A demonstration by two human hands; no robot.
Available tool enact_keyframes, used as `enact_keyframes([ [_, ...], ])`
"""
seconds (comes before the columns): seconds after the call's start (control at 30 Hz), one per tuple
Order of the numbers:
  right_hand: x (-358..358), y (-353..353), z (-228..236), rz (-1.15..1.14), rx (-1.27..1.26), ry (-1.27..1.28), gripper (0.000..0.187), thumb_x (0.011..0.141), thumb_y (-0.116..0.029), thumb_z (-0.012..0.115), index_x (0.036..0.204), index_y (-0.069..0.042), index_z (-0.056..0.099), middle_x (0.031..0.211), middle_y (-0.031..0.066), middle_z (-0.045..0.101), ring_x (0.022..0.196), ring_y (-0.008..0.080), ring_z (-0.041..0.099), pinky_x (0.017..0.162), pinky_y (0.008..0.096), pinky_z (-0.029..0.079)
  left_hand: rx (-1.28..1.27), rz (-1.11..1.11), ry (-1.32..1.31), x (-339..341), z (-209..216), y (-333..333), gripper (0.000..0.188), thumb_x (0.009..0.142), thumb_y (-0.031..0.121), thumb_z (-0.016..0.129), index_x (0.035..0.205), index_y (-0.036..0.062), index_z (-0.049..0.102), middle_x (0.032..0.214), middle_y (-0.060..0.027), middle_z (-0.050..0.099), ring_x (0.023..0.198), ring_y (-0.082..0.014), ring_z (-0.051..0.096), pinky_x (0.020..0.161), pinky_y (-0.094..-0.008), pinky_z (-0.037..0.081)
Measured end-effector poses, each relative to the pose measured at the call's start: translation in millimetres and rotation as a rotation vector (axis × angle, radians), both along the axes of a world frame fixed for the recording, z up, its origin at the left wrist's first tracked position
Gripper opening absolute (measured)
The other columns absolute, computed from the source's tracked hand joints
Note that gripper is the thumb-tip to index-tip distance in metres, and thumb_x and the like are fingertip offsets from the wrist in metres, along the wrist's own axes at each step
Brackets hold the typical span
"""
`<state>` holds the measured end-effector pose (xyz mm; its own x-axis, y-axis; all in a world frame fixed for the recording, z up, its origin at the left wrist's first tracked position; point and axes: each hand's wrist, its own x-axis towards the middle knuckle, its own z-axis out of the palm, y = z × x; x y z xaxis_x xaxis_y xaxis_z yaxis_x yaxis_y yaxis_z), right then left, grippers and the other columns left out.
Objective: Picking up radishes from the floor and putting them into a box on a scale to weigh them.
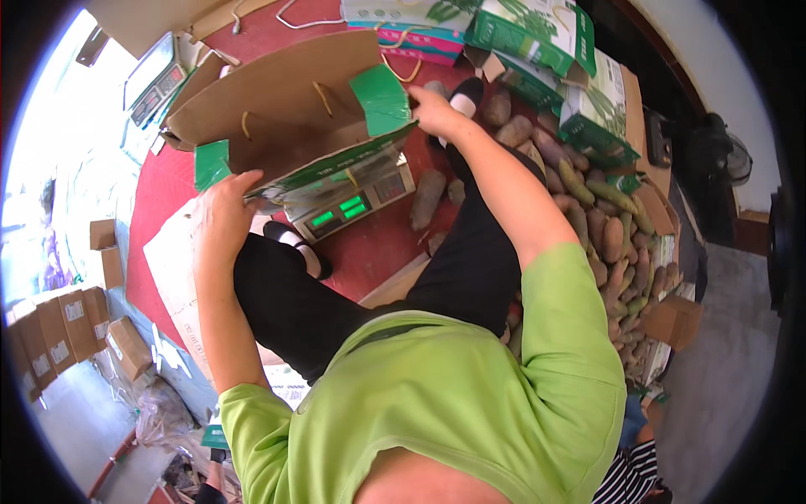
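Note:
An open cardboard box [285, 92], brown inside with green end flaps and cord handles, stands in front of me over a digital scale [390, 189] with a lit green display. The box hides most of the scale's top. My left hand [225, 206] grips the box's near left corner, thumb along its edge. At the right end, my right hand [434, 111] is closed on the box's edge beside the green flap; some of its fingertips are hidden. Inside the box I see bare brown walls and two cord loops; its floor is partly hidden by the near wall.
A heap of long brown and green tubers [613, 235] lies to my right, with a loose tuber [428, 200] by the scale. Green-and-white cartons [533, 34] stand at the far right. A second scale [155, 84] is at the far left, and brown cartons [63, 332] stand left.

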<state>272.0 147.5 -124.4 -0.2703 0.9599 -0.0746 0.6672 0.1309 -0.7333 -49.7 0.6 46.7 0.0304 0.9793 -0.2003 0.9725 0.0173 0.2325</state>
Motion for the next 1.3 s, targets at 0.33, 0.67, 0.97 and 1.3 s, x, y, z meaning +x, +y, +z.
enact_keyframes([
  [0.33, 98.6, -15.0, 93.2, -0.220, -0.095, 0.281, 0.027, 0.085, -0.024, 0.064, 0.108, -0.009, 0.061, 0.093, 0.0005, 0.063, 0.082, 0.0092, 0.058, 0.070, 0.0254, 0.046, 0.227, 0.023, 0.113, 37.0, -19.5, 2.8, 0.013, 0.082, 0.022, 0.061, 0.090, 0.0144, 0.069, 0.085, -0.0106, 0.066, 0.081, -0.0327, 0.062, 0.068, -0.0424, 0.047],
  [0.67, 245.1, -207.4, -85.2, -0.609, -0.202, 0.004, 0.020, 0.076, -0.014, 0.069, 0.091, -0.004, 0.063, 0.085, 0.0090, 0.066, 0.080, 0.0186, 0.063, 0.073, 0.0324, 0.050, 0.285, 0.002, 0.161, 36.8, -30.9, 2.1, 0.012, 0.084, 0.022, 0.062, 0.091, 0.0137, 0.067, 0.085, -0.0107, 0.066, 0.079, -0.0319, 0.063, 0.065, -0.0400, 0.048],
  [0.97, 180.9, -344.7, -176.7, -0.652, -0.707, -0.168, 0.032, 0.073, -0.018, 0.071, 0.102, -0.008, 0.061, 0.100, 0.0169, 0.064, 0.096, 0.0324, 0.061, 0.084, 0.0387, 0.048, 0.314, -0.033, 0.141, 38.6, -41.6, 10.8, 0.013, 0.085, 0.020, 0.064, 0.092, 0.0096, 0.067, 0.080, -0.0127, 0.066, 0.071, -0.0306, 0.063, 0.061, -0.0379, 0.045],
  [1.3, 161.7, -282.0, -153.9, -0.352, -0.287, -0.744, 0.045, 0.079, -0.010, 0.058, 0.122, -0.018, 0.052, 0.123, 0.0071, 0.051, 0.115, 0.0247, 0.047, 0.088, 0.0406, 0.043, 0.247, -0.011, -0.015, 28.1, -47.3, 12.8, 0.014, 0.086, 0.014, 0.062, 0.095, 0.0041, 0.065, 0.082, -0.0156, 0.065, 0.071, -0.0296, 0.060, 0.066, -0.0350, 0.045],
])
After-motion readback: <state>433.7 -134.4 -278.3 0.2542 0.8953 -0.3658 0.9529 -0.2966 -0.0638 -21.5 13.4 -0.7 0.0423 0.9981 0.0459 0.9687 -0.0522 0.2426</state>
